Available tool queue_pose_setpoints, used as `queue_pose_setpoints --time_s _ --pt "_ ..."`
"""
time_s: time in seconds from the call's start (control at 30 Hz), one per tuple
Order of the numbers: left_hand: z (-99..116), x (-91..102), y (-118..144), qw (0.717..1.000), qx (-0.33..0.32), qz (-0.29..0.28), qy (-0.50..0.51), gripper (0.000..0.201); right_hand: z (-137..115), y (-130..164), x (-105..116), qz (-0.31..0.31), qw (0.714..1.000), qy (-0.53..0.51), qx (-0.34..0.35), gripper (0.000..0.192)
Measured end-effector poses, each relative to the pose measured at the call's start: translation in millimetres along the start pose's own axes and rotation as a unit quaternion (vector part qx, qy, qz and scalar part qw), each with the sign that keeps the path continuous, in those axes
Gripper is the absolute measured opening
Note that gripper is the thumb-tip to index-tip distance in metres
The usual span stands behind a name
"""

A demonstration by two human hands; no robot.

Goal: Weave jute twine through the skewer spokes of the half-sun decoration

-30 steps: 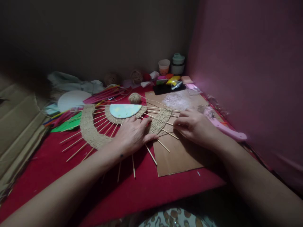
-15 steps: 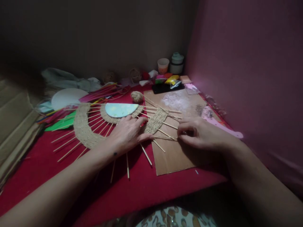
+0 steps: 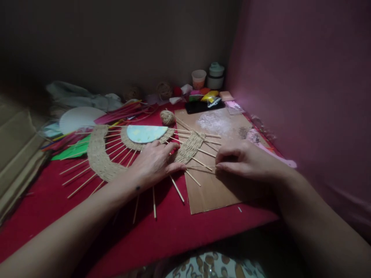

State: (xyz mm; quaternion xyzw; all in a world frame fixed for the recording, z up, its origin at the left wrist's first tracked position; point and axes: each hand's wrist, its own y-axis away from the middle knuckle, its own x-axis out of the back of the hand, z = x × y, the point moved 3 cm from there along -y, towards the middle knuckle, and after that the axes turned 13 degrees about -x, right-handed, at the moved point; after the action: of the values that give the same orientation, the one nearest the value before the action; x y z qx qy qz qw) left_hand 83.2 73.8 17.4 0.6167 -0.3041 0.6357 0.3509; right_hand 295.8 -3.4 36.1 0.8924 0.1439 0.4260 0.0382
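Okay, half-round woven piece (image 3: 100, 158) lies flat mid-table on the red cloth (image 3: 139, 247), its right end over a cardboard sheet (image 3: 208, 197). Long axis runs left-right: straight edge on the far side, curve bulging toward the person, thin sticks (image 3: 176, 189) fanning out left, near and right. Pale blue half-disc (image 3: 147, 133) at its centre, flat edge also away from the person.

Left hand (image 3: 155, 160) is palm down across the woven band, thumb and index spread at the right section; can't tell whether its fingers grip anything underneath. Right hand (image 3: 242, 160) pinches a twine strand (image 3: 199, 167) between thumb and fingers, strand stretched from near the left thumb, across the sticks. Left hand and forearm cover part of the band.

Twine ball (image 3: 167, 117) just beyond the half-disc, a line trailing from it onto the cardboard. Whitish pile (image 3: 213, 121) on the cardboard, black flat object (image 3: 203, 107) behind. Pink tool (image 3: 272, 153) beyond the right wrist, partly hidden. Green sheet (image 3: 72, 150) under the left sticks, white disc (image 3: 81, 117) behind.

Containers: cup (image 3: 198, 79), orange lower down, contents unclear; beside it a lidded jar (image 3: 216, 76), inside hidden.
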Motion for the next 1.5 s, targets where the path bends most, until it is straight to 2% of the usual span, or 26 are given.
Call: queue_pose_setpoints --time_s 0.33,0.67,0.9,1.1,1.23,1.4,1.5 --pt "-3 -3.8 1 0.999 -0.022 0.027 -0.006 0.067 1 0 -13 -0.018 0.995 0.080 0.053 0.015" --pt "-5 -4.1 2 0.999 -0.023 0.029 -0.008 0.067 5 -10 -22 0.132 0.975 0.158 0.079 0.010" --pt "-2 -3.1 4 1.000 -0.026 0.009 0.007 0.067 7 -22 -32 0.222 0.944 0.224 0.098 0.021" --pt "1 -0.6 5 1.000 -0.021 -0.004 0.005 0.062 -3 -35 -24 0.295 0.923 0.238 0.063 0.026" --pt "2 0.4 6 1.000 -0.017 -0.007 0.001 0.061 -9 -47 -21 0.298 0.912 0.281 0.024 0.024" --pt "1 2.1 8 0.999 -0.029 -0.008 -0.033 0.057 -2 -48 -24 0.299 0.922 0.244 0.006 0.023" --pt "5 7.9 7 0.995 -0.025 0.023 -0.093 0.054 4 -45 -25 0.291 0.933 0.212 -0.002 0.022"
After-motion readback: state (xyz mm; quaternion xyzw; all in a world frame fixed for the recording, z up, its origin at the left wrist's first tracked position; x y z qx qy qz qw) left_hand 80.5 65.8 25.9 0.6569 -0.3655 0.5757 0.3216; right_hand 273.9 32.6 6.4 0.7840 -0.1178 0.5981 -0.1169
